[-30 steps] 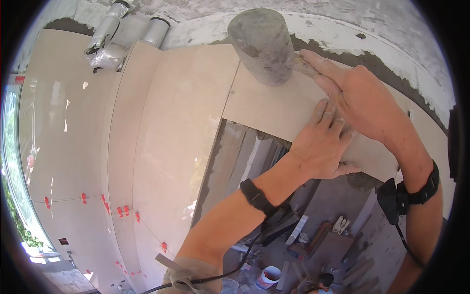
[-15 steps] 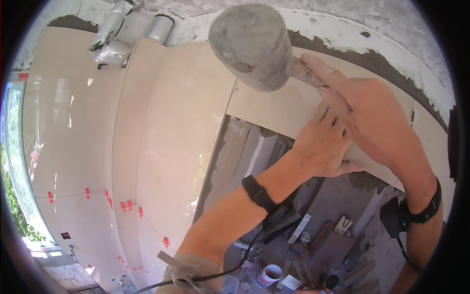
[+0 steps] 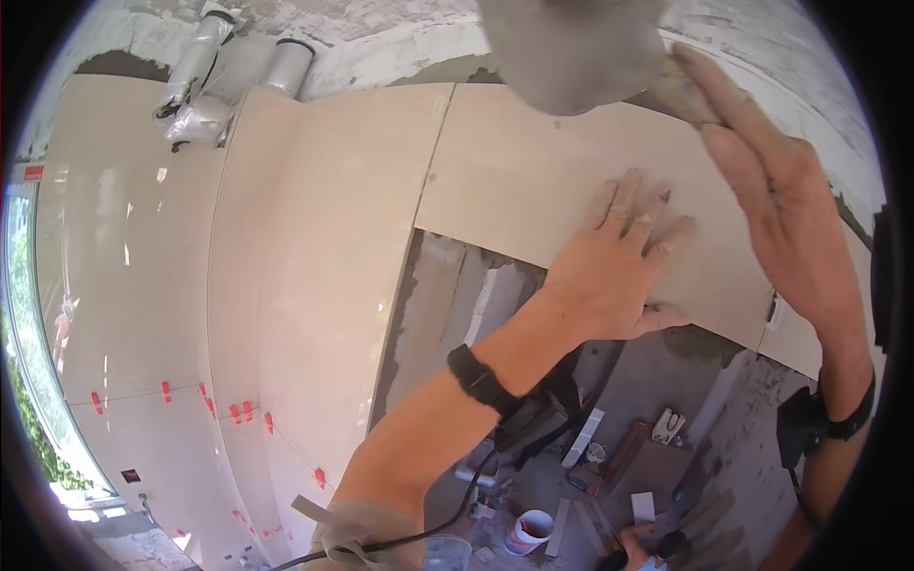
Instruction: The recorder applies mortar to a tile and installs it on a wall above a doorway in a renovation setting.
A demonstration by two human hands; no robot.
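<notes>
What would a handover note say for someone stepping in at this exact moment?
Left hand: flat, fingers spread, pressing the beige tile to the wall.
Right hand: raised, holding the handle of a grey mallet above the tile's top edge.
Done: tile sits beside the tiled wall, red spacers lower down.
Left: bare wall under the tile; tools lie on the floor.

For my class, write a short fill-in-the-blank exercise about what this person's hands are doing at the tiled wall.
1. The left hand presses flat against a beige ____ on the wall.
2. The right hand grips the handle of a grey rubber ____.
3. Small ____ clips sit in the joints between the tiles lower left.
4. The wrist behind the left hand wears a ____ band.

Missing words: tile; mallet; red; black
</notes>
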